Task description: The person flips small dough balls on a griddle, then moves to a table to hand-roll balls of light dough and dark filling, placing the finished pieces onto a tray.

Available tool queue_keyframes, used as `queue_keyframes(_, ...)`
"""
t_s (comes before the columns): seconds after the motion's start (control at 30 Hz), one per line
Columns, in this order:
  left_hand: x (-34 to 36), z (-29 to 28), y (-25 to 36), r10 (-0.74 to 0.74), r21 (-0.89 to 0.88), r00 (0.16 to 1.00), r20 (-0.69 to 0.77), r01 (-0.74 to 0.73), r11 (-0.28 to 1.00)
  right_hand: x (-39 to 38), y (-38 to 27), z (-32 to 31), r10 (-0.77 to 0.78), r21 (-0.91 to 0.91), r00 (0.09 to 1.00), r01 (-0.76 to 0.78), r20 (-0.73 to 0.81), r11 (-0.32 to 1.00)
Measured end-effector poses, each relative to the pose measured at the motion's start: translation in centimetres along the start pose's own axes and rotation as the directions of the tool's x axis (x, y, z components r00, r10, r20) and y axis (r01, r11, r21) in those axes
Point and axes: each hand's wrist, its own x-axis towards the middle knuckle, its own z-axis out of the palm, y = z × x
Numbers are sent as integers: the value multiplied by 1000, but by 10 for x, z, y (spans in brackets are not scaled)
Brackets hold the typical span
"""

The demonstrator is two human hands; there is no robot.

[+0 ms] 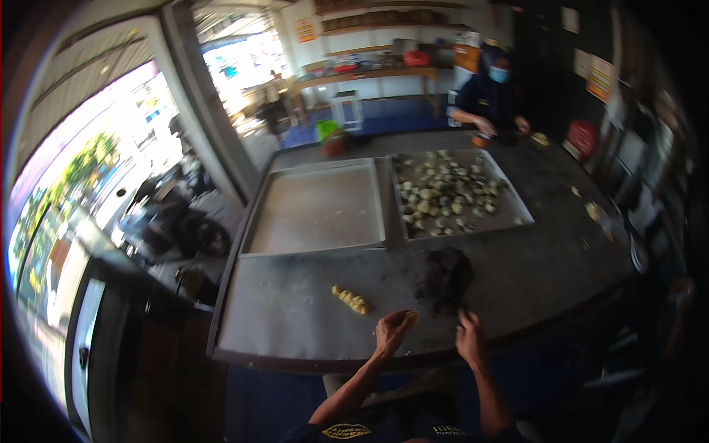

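Close to the table's near edge, my left hand [391, 334] has its fingers closed on a small pale piece of dough [413, 318]. My right hand [470, 338] is a little to the right, its fingers curled together at the near edge of a dark, crumbly mound [445, 277]. Whatever those fingertips hold, if anything, is too small and blurred to make out. A short row of yellowish dough pieces [350, 300] lies on the table to the left of my left hand.
On the dark table [295, 317], a shallow tray [258, 251] sits at left beside another tray [526, 219] bearing many pale, dark-speckled balls [443, 188]. Across the table a masked person [491, 92] works near an orange container [480, 140]. Pale scraps [593, 212] lie at right.
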Motion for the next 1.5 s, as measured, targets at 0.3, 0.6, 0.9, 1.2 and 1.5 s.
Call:
queue_keyframes(0.3, -6, 13, 10, 190, -259, 981, 45, -173, 950, 16, -66, 27, -123, 434, 992, 128, -41, 892)
queue_keyframes(0.6, -13, 1, -19, 388, 377, 922, 23, -367, 851, 7, -81, 57, -209, 397, 971, 146, 119, 906)
queue_keyframes(0.9, -14, 2, -8, 459, 135, 881, 115, -472, 871, 17, -79, 55, -209, 459, 969, 127, 130, 879)
queue_keyframes(1.2, -16, -1, -8, 430, 327, 862, 270, -502, 801, 26, -66, 39, -31, 354, 902, -137, 431, 925)
queue_keyframes(1.5, 16, -17, -34, 152, -64, 988, 36, -150, 987, 77, -12, 51, -330, -439, 892, 173, -310, 881)
